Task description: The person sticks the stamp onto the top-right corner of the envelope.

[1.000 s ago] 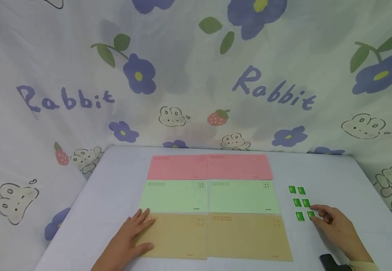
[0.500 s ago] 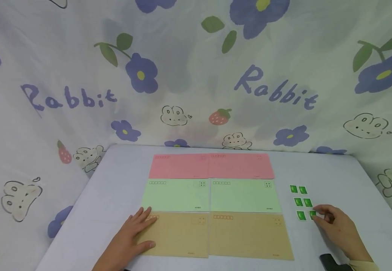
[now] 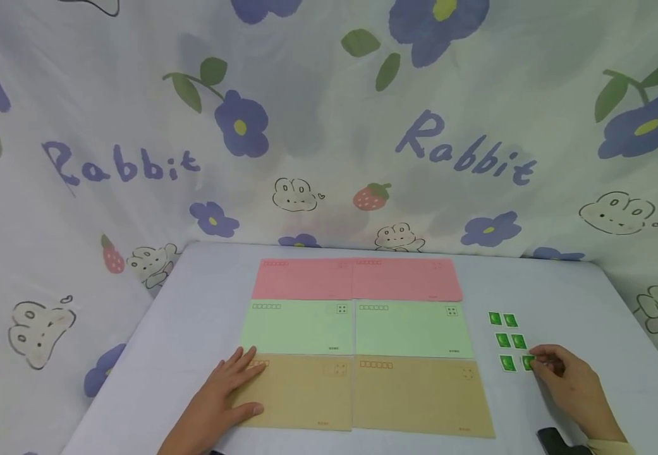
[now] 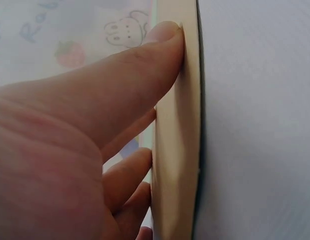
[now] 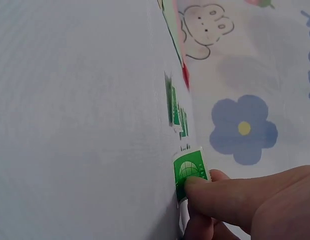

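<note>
At the right, my right hand (image 3: 570, 385) pinches a green postage stamp (image 5: 190, 167) between thumb and fingers. The right wrist view shows that stamp tilted up from the white table. Several other green stamps (image 3: 507, 363) lie in short rows just left of and beyond this hand. My left hand (image 3: 220, 395) rests with spread fingers on the left brown envelope (image 3: 300, 395), covering its left edge. In the left wrist view, the thumb (image 4: 165, 37) presses on the brown paper.
A second brown envelope (image 3: 420, 398) lies beside the first. Beyond them are two green envelopes (image 3: 300, 328) and two pink envelopes (image 3: 408, 281), laid in rows. A patterned cloth (image 3: 317, 126) hangs behind the table (image 3: 203, 284). A black object (image 3: 556, 439) sits by the right wrist.
My right hand has taken hold of the nearest right stamp and drawn it slightly right, away from its neighbour. The left hand stays on the brown envelope. The head view has shifted slightly.
</note>
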The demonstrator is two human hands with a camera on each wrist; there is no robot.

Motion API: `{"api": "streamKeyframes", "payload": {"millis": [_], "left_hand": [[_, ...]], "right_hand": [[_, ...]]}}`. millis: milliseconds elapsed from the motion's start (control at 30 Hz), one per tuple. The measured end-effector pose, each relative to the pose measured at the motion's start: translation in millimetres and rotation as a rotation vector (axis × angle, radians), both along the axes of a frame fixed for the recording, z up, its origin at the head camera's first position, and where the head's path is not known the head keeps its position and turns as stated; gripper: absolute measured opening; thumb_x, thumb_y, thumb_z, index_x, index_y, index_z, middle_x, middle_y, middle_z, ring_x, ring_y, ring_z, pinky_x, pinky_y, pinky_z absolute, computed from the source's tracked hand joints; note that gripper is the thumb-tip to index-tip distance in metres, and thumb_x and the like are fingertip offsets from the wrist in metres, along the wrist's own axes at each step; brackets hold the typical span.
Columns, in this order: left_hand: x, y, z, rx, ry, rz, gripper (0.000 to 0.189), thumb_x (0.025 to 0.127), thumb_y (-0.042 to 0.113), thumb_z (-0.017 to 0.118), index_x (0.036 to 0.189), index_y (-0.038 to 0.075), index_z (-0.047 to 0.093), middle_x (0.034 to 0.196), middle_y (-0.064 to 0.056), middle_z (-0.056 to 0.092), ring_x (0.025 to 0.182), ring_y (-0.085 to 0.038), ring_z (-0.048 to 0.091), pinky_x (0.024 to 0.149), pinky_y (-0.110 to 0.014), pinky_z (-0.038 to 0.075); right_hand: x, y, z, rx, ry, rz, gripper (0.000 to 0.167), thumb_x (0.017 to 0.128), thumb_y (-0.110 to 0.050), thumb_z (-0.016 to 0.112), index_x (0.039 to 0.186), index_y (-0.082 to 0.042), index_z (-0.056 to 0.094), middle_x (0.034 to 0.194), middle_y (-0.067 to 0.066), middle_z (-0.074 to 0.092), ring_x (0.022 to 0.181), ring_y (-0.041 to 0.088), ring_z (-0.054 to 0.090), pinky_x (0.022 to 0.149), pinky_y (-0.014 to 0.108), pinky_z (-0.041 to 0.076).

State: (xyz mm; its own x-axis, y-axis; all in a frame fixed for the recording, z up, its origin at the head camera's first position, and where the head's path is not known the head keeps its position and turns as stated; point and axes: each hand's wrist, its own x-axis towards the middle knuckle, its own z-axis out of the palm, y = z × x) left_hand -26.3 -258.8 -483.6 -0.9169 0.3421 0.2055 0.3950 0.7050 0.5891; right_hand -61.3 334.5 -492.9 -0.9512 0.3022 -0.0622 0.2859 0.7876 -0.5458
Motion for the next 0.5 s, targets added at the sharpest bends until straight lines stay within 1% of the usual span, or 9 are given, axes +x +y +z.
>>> {"api": "streamKeyframes", "payload": {"millis": [133, 267, 400, 500], "left_hand": [[0.0, 0.1, -2.0, -0.007, 0.033, -0.014, 0.064, 0.078, 0.038, 0.083, 0.133, 0.011, 0.066, 0.148, -0.019, 0.050, 0.144, 0.012, 0.008, 0.113, -0.005, 0.000], [-0.8, 0.1, -2.7, -0.012, 0.040, -0.022, 0.065, 0.076, 0.038, 0.084, 0.133, 0.011, 0.067, 0.148, -0.020, 0.050, 0.144, 0.012, 0.009, 0.114, -0.006, -0.001], [-1.0, 0.4, -2.2, -0.010, 0.041, -0.019, 0.064, 0.077, 0.038, 0.083, 0.133, 0.011, 0.067, 0.148, -0.019, 0.050, 0.144, 0.011, 0.009, 0.114, -0.006, 0.000], [-1.1, 0.3, -2.0, -0.005, 0.055, -0.021, 0.063, 0.078, 0.037, 0.083, 0.133, 0.011, 0.067, 0.148, -0.019, 0.051, 0.145, 0.010, 0.011, 0.115, -0.007, 0.001]], "right_hand": [[0.3, 0.6, 0.6, -0.015, 0.001, 0.011, 0.024, 0.098, -0.010, 0.061, 0.116, 0.005, 0.063, 0.097, 0.015, 0.065, 0.084, 0.024, 0.055, 0.061, 0.025, 0.044], [1.9, 1.1, 0.6, -0.025, 0.004, 0.012, 0.023, 0.099, -0.011, 0.059, 0.116, 0.004, 0.064, 0.098, 0.014, 0.065, 0.084, 0.023, 0.054, 0.060, 0.023, 0.043], [2.8, 2.0, -0.3, -0.030, 0.012, 0.005, 0.022, 0.099, -0.013, 0.060, 0.113, 0.003, 0.065, 0.095, 0.013, 0.066, 0.083, 0.023, 0.054, 0.060, 0.023, 0.041], [3.4, 2.8, -0.5, -0.043, 0.019, 0.003, 0.022, 0.099, -0.014, 0.059, 0.112, 0.003, 0.065, 0.095, 0.012, 0.067, 0.083, 0.023, 0.054, 0.059, 0.022, 0.041]]}}
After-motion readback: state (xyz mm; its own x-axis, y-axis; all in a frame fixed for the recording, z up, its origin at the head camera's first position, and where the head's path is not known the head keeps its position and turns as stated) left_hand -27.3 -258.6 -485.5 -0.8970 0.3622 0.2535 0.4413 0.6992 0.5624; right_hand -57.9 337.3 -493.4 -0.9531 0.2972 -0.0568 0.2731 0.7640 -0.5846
